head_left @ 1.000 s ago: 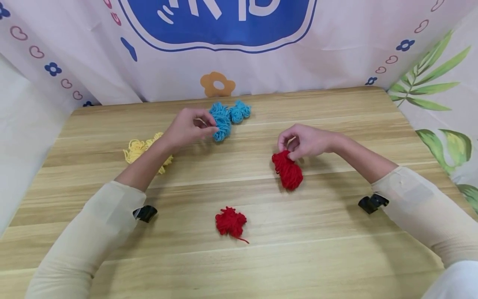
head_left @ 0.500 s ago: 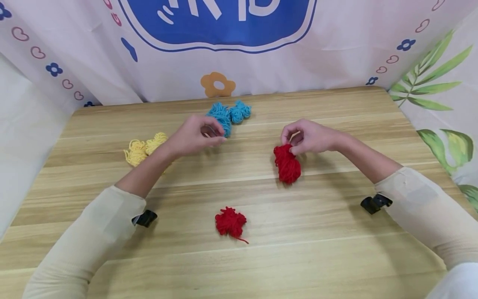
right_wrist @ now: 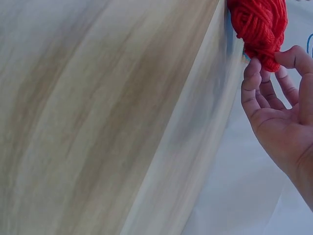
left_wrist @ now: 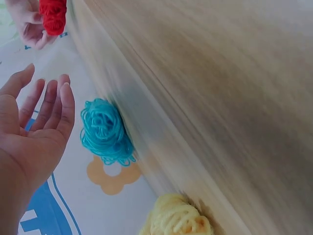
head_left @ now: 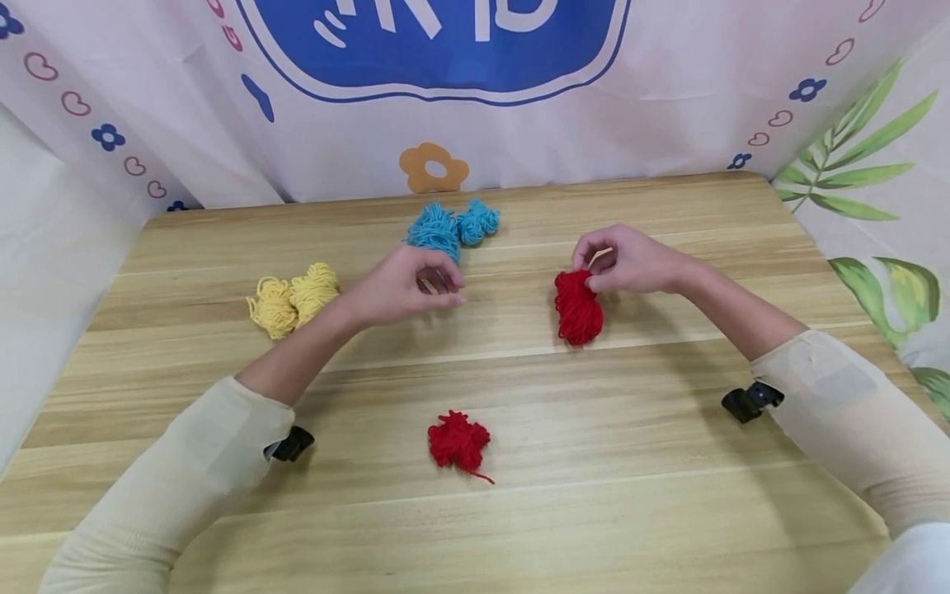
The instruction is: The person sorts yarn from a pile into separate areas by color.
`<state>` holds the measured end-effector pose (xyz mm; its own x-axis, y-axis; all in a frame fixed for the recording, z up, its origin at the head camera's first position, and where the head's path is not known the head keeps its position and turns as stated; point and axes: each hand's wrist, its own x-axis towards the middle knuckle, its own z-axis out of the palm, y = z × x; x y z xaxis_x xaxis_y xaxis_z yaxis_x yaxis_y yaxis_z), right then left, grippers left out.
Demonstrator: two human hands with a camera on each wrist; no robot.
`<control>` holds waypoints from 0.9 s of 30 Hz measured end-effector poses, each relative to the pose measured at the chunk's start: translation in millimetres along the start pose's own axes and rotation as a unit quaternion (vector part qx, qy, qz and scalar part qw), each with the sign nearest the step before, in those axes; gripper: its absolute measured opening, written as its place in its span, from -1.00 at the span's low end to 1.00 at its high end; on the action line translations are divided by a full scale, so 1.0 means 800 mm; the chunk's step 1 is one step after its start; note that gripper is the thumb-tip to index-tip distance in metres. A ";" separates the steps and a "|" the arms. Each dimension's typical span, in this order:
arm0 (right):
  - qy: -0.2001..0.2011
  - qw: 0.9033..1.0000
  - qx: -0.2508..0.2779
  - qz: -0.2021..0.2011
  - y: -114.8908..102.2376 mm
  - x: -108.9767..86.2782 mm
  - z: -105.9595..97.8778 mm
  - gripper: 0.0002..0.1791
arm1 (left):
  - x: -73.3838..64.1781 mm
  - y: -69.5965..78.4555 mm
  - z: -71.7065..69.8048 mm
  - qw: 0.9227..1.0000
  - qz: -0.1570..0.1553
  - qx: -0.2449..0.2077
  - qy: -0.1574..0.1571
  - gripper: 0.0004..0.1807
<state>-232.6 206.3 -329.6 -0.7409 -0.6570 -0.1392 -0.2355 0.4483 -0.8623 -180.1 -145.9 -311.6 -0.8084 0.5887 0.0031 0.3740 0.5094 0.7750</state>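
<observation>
My right hand (head_left: 631,260) pinches one end of a red yarn bundle (head_left: 579,309), which hangs below the fingertips at the right of centre. In the right wrist view the thumb and fingers (right_wrist: 252,81) close on the tip of the red yarn (right_wrist: 259,29). My left hand (head_left: 408,285) holds nothing; its fingers are loosely bent, just in front of a larger blue yarn bundle (head_left: 434,229) that it partly covers. The left wrist view shows the relaxed palm (left_wrist: 36,147) beside the blue yarn (left_wrist: 105,129). A second red yarn bundle (head_left: 458,443) lies near the front.
A smaller blue yarn bundle (head_left: 477,223) touches the larger one at the back. Two yellow yarn bundles, one outer (head_left: 272,309) and one inner (head_left: 314,290), lie side by side left of the left forearm. A printed cloth (head_left: 519,148) hangs behind the wooden table (head_left: 631,495).
My left hand has drawn off the larger blue yarn bundle, moving right and toward me. My right hand has moved slightly back and right, carrying the red yarn bundle.
</observation>
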 end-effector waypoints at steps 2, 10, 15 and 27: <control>0.009 1.000 -0.011 0.000 0.001 0.000 -0.002 -0.82 | 0.000 0.002 0.003 1.000 0.001 0.000 -0.010 -0.80; 0.055 0.998 -0.025 0.021 0.002 -0.002 -0.009 -0.83 | -0.001 0.008 0.015 0.999 0.023 -0.007 -0.041 -0.78; 0.086 0.995 -0.027 0.034 0.005 -0.003 -0.015 -0.84 | -0.001 0.007 0.020 0.997 0.042 -0.003 -0.057 -0.77; 0.159 0.986 -0.007 0.054 0.018 -0.006 -0.030 -0.82 | -0.003 0.009 0.031 0.991 0.074 -0.011 -0.112 -0.73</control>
<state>-248.0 230.4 -329.7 -0.9212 -0.3831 -0.0674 -0.1520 0.5142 -0.8441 -164.6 -128.2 -321.5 -0.6237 0.7814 -0.0208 0.4682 0.3949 0.7905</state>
